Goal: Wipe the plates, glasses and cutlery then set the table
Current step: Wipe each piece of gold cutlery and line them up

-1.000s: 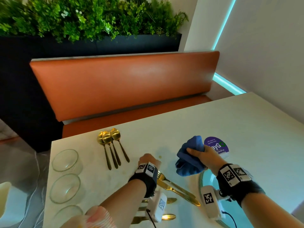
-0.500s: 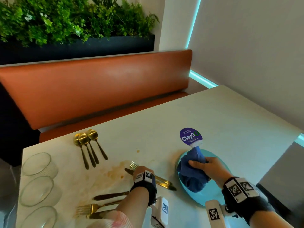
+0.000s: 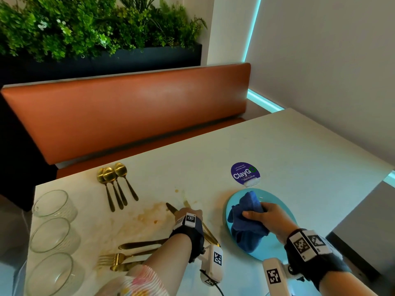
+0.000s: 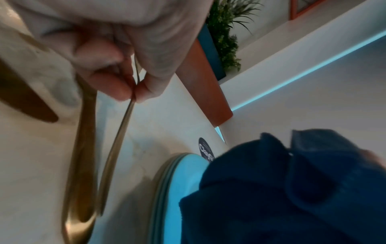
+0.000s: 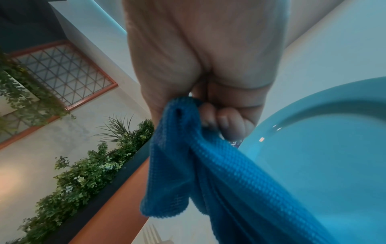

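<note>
My left hand pinches a gold fork near its neck between thumb and fingertips. The fork slants down, with its handle end near the white table. A gold knife lies right beside it. My right hand grips a bunched blue cloth over a turquoise plate. In the right wrist view the cloth hangs from curled fingers beside the plate. Three gold spoons and three glasses stand to the left.
A brown smear marks the table by the knife tip. Another knife and fork lie near the front edge. A purple sticker sits behind the plate. An orange bench runs along the far side.
My right hand has brought the cloth from beside the purple sticker down over the plate. My left hand has stayed at the fork and knife. The head view has swung right.
</note>
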Demonstrator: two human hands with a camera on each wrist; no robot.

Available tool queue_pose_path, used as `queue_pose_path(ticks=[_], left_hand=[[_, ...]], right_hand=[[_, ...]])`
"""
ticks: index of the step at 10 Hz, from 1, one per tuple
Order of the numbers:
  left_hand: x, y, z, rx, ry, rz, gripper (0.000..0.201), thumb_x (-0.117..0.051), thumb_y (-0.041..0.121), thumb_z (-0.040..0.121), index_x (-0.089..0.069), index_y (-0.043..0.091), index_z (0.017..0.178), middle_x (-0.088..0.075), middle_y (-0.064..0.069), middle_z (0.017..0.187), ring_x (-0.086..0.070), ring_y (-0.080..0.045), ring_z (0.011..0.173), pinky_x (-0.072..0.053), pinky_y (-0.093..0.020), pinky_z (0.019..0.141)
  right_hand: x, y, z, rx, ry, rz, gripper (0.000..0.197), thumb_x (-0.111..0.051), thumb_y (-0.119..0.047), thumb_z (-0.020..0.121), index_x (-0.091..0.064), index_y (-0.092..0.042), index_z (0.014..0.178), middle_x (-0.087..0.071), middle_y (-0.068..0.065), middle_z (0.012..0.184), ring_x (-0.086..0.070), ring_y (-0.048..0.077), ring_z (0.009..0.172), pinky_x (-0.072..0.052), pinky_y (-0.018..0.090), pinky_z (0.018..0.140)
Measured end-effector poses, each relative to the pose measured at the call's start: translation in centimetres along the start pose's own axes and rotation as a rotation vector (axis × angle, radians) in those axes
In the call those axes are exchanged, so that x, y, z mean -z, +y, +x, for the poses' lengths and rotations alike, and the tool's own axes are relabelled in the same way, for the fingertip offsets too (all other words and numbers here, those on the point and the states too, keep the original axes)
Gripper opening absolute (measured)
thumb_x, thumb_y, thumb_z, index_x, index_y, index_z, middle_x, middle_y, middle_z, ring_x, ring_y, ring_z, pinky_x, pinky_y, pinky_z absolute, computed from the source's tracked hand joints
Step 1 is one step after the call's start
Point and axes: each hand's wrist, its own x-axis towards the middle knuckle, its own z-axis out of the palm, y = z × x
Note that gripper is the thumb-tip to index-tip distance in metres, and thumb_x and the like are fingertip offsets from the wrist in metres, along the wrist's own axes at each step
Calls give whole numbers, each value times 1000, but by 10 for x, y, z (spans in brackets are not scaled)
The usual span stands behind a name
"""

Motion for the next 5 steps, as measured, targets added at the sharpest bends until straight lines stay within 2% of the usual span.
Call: queue_pose_path(ticks=[1, 2, 3, 4, 5], left_hand=[[-7, -1, 8, -135, -7, 34, 31, -55, 25, 88, -42, 16, 60, -61, -10, 94, -64, -23, 90, -55, -34, 87], [6, 3, -19, -238, -12, 132, 26, -50, 24, 90, -49, 11, 67, -66, -12, 90, -65, -29, 90, -52, -30, 78], [22, -1, -53, -350, -10, 166, 35, -46, 25, 96, -48, 14, 62, -54, -2, 67, -55, -24, 80, -38, -24, 66], [37, -13, -79, -419, -40, 119, 24, -48, 28, 96, -64, 10, 89, -69, -10, 98, -63, -30, 97, -47, -29, 75], [52, -24, -100, -480, -102, 121, 14, -48, 24, 95, -59, 18, 88, -67, -13, 100, -62, -31, 95, -47, -30, 75]], right_hand=[[-2, -1, -6, -9, 41, 91, 32, -76, -25, 75, -63, -2, 91, -68, 21, 87, -61, 28, 75, -49, 37, 66], [-8, -6, -12, -17, 59, 178, 37, -68, -27, 82, -63, 6, 98, -67, 27, 92, -60, 29, 78, -47, 40, 72], [-22, -17, -25, -41, 67, 285, 35, -60, -32, 89, -62, 2, 97, -65, 23, 95, -60, 29, 85, -49, 40, 73], [-42, -28, -42, -54, 52, 418, 33, -51, -36, 93, -59, -5, 101, -63, 16, 94, -59, 29, 89, -48, 37, 67], [-69, -38, -61, -31, -10, 435, 34, -47, -39, 95, -58, -6, 98, -63, 14, 89, -61, 28, 83, -51, 36, 65]])
